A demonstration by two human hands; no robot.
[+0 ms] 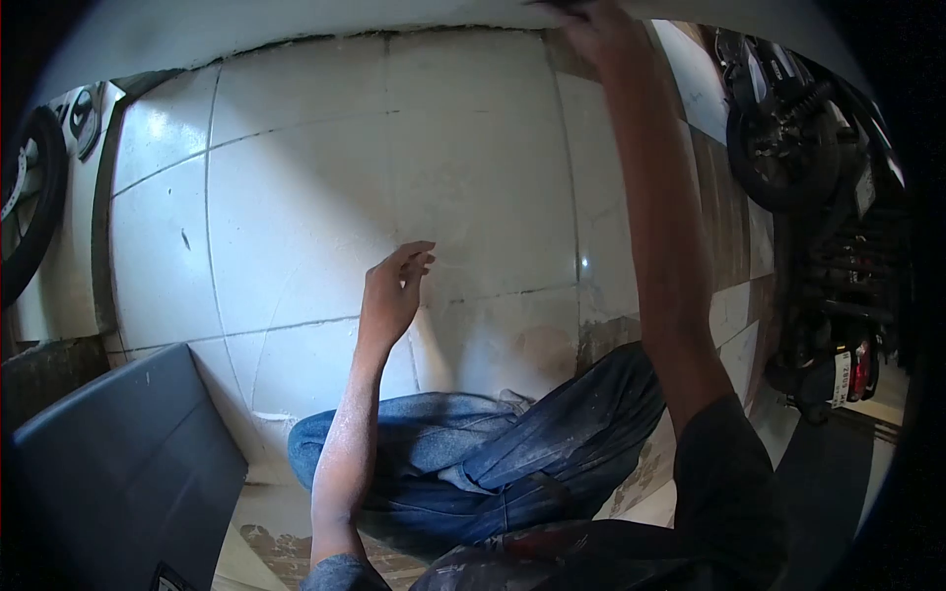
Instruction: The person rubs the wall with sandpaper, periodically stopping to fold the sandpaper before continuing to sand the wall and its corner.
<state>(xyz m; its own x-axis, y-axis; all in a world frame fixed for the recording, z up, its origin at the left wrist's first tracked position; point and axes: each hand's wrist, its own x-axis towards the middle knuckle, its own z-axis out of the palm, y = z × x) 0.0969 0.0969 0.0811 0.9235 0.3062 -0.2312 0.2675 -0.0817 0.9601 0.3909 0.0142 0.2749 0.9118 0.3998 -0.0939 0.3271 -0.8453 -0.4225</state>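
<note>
Looking down from the head view, the floor (296, 197) is laid in large pale square tiles with dark grout lines, and it runs across most of the frame. Several tiles carry scuffs, hairline cracks and a small dark mark at the left. Near the lower middle the tile surface is stained brownish, and the strip at the bottom edge shows worn, flaking patches.

The person sits on this floor with legs folded, in blue jeans (493, 463) smeared with pale dust. A dark sleeve covers the right upper arm at the lower right.

The left hand (394, 291) is raised above the tiles near the centre, fingers loosely spread and slightly curled, holding nothing and touching nothing visible.

The right hand (586, 25) is stretched up to the top edge of the frame, where it meets the lower edge of a pale panel (296, 30) that spans the upper border. The fingers are cut off by the frame, so whether they grip the panel or merely press against it cannot be told.

A dark grey flat panel (118, 463) lies at the lower left, tilted, well apart from both hands. A black tyre (34, 197) stands at the far left edge beside a white body part. At the right, a motorcycle (798, 138) stands parked on brown and pale tiles, with a red tail lamp (859, 369) showing lower down. Light falls strongest on the upper left tiles; the right side sits in shade.
</note>
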